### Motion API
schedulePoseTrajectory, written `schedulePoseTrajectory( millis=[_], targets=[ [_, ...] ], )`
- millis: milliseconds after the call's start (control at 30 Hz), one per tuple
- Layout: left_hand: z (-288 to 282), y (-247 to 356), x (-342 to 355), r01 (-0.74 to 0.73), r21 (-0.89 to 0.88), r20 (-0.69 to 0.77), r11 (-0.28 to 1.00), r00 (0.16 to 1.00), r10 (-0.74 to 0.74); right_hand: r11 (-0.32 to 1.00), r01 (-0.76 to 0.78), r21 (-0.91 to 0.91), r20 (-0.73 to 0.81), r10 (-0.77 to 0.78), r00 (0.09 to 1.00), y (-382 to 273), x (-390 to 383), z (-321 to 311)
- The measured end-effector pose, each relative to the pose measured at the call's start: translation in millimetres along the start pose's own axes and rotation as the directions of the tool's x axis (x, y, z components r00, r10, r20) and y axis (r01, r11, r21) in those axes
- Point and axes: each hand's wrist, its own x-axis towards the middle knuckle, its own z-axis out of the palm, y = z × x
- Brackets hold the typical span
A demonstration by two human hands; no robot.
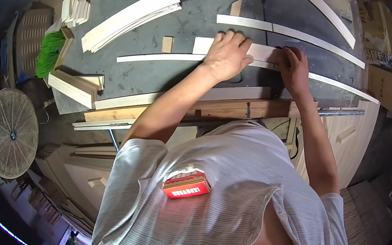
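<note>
My left hand (229, 56) lies over a short, wide pale wooden board (265, 54), its fingers bent toward the far side and its thumb toward the near side; the board shows both left and right of it. My right hand (294, 68) is at the board's right end, fingers curled down close together, their tips hidden. Neither of my 2 hands is spread wide, but I cannot tell whether either has closed around the wood or just presses on it. The board is on the dark grey worktable (148, 76), along a long narrow white strip (343, 87) that runs from the left, passes by my hands and reaches the near right edge. Beyond it, on the far right, 2 more pieces lie apart: a jointed white strip (318, 43) and a shorter pale strip (329, 16). Left of the board sits 1 small tan block (167, 44), and farther off on the left a stack of curved pale slats (132, 20). At the table's left edge is a green-bristled brush (50, 53); left of the table stands a round fan (10, 142).
</note>
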Motion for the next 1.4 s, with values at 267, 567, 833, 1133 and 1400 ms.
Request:
schedulePoseTrajectory(
  millis=[267,567,833,1133,1400],
  targets=[
    [-10,-29,-28,0.035,0.109,-0.061,0.993,0.998,-0.028,0.998,0.052,0.021,0.061,-0.053,0.997,-53,-11,31],
    [-13,-19,-16,-0.074,0.117,0.011,0.99,0.997,0.073,1.0,-0.002,-0.018,0.094,0.003,0.996,-73,-11,36],
    [5,3,2,-0.174,0.175,0.057,0.969,0.984,0.167,0.994,-0.012,0.107,0.105,0.0,0.994,-57,-15,21],
    [5,18,5,-0.177,0.371,0.157,0.912,0.98,0.126,0.995,-0.1,0.014,-0.207,0.101,0.973,21,-105,-32],
    [6,26,2,-0.176,0.426,0.205,0.887,0.974,0.095,0.992,-0.125,-0.015,-0.179,0.12,0.977,19,-106,-22]
  ],
)
